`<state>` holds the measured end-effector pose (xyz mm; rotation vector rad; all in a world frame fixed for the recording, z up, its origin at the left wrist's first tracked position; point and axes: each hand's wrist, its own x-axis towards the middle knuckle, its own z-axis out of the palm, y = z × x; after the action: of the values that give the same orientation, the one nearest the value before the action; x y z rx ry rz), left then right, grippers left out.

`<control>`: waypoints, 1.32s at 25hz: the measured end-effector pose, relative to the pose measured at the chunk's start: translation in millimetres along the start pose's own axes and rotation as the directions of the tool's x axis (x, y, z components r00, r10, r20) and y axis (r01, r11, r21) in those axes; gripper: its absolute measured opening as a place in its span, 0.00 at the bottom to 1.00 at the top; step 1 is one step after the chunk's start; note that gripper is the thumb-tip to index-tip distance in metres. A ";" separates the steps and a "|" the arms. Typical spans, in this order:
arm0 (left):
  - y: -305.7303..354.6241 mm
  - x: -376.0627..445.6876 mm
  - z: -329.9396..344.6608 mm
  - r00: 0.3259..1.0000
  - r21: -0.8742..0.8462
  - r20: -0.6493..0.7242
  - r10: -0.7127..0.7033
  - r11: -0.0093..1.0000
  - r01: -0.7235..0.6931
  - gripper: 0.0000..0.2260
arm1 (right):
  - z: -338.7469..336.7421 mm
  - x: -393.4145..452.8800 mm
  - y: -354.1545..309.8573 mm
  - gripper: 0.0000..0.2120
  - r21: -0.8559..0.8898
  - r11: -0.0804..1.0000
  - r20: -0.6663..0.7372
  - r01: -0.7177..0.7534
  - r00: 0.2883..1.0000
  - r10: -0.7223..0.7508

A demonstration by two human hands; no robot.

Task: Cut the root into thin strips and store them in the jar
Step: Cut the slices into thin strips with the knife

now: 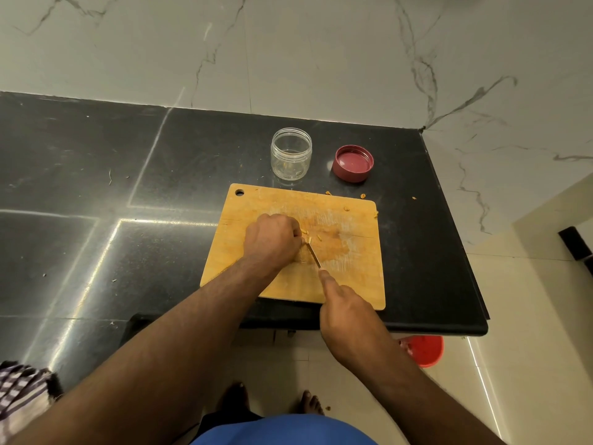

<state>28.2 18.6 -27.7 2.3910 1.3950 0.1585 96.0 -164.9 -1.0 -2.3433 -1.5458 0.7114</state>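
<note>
A wooden cutting board [353, 277] lies on the black counter. My left hand [272, 239] sits curled over the root near the board's middle, and the root itself is mostly hidden under its fingers. A few small yellow root pieces [309, 234] lie just right of those fingers. My right hand [345, 305] grips a knife, forefinger stretched along its back. The knife blade [314, 253] points up-left to the left fingertips. The clear, lidless jar [291, 157] stands upright behind the board, and I cannot tell whether anything is in it.
A dark red lid [353, 163] lies upside down to the right of the jar. Small root scraps [362, 196] are scattered past the board's far right corner. The counter's front edge [433, 329] runs close below the board. An orange bucket [423, 350] stands on the floor.
</note>
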 end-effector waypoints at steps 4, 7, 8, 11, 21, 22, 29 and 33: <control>-2.3 -3.5 0.3 1.000 0.039 -0.019 -0.005 0.999 0.006 0.10 | -4.3 1.3 4.7 0.26 0.060 0.998 -0.108 0.023 0.994 -0.017; -1.0 -5.4 -0.4 0.999 0.042 -0.027 -0.028 0.999 0.029 0.10 | -4.5 11.3 -0.9 0.25 0.075 0.997 -0.103 0.031 0.994 -0.024; -0.3 -5.6 -0.7 0.999 0.041 -0.028 -0.037 0.998 0.038 0.10 | -4.1 14.9 -2.7 0.25 0.064 0.997 -0.099 0.037 0.995 -0.030; 0.7 -6.1 -2.6 0.998 0.035 -0.020 -0.063 0.997 0.064 0.10 | -2.2 24.1 -6.9 0.25 0.042 0.999 -0.072 0.034 0.997 -0.031; 1.2 -4.0 -4.8 0.997 0.035 -0.004 -0.072 0.997 0.072 0.08 | 2.5 7.7 -3.3 0.27 0.031 0.999 -0.001 0.018 1.000 -0.018; 0.6 -3.7 -4.5 0.998 0.030 0.000 -0.070 0.997 0.070 0.08 | 2.6 1.5 -1.2 0.26 0.041 0.999 -0.020 0.030 0.999 -0.029; -0.3 -2.8 -3.0 0.997 0.006 0.016 -0.074 0.997 0.074 0.08 | -0.3 14.4 -2.8 0.25 0.067 0.997 -0.102 0.044 0.994 -0.037; -0.2 -3.9 -1.7 0.996 0.021 -0.009 -0.084 0.996 0.084 0.09 | 0.3 25.7 -6.4 0.26 0.051 0.998 -0.069 0.038 0.997 -0.035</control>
<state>25.5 15.8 -25.8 2.3462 1.5049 0.1316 99.0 -138.9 -5.0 -2.2716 -1.5192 0.6487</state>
